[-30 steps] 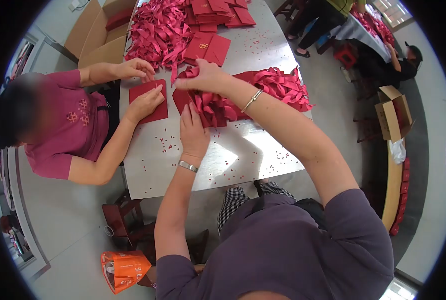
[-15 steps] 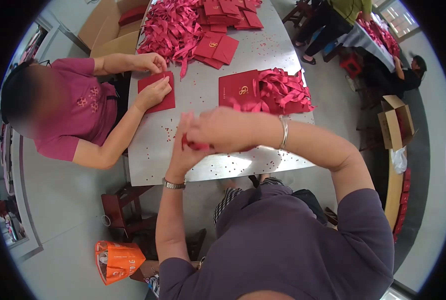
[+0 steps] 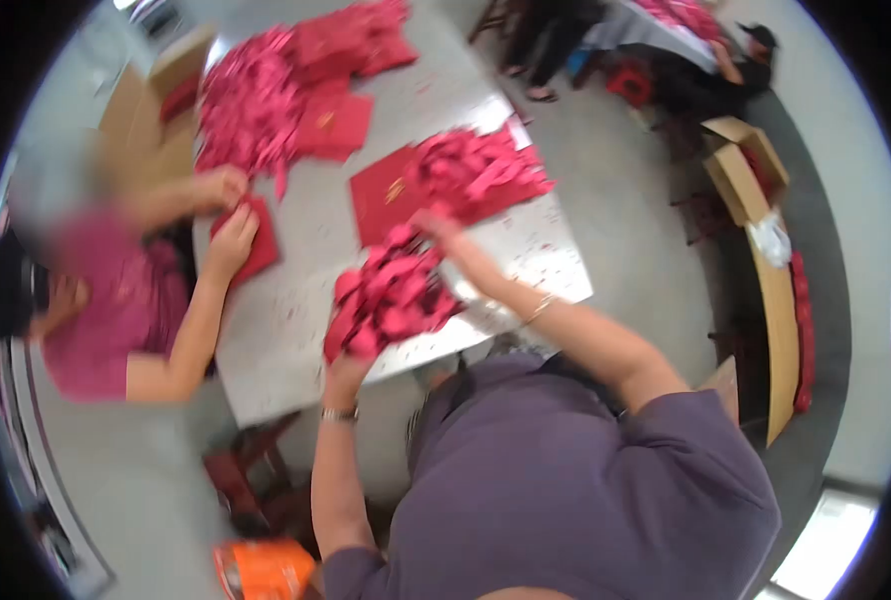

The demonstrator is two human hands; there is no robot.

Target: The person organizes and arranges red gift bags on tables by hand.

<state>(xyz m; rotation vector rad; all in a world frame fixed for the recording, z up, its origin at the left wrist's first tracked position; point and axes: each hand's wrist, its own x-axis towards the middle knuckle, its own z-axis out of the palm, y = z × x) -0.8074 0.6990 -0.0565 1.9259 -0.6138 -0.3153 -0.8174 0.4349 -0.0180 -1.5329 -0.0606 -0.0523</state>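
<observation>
A bundle of red ribbons lies across my left hand near the table's front edge; the fingers are mostly under it and wrapped against it. My right hand touches the upper right of the bundle, its fingers blurred by motion. Just beyond it are red bags with a gold mark, and pink-red ribbons heaped over them.
A co-worker's hands hold a red bag at the table's left side. Farther back lie a large ribbon heap and more red bags. The metal table carries small red bits. A cardboard box stands right.
The view has shifted, with the table turned and moved left. My hands have moved apart, and a large ribbon bundle now shows on my left hand.
</observation>
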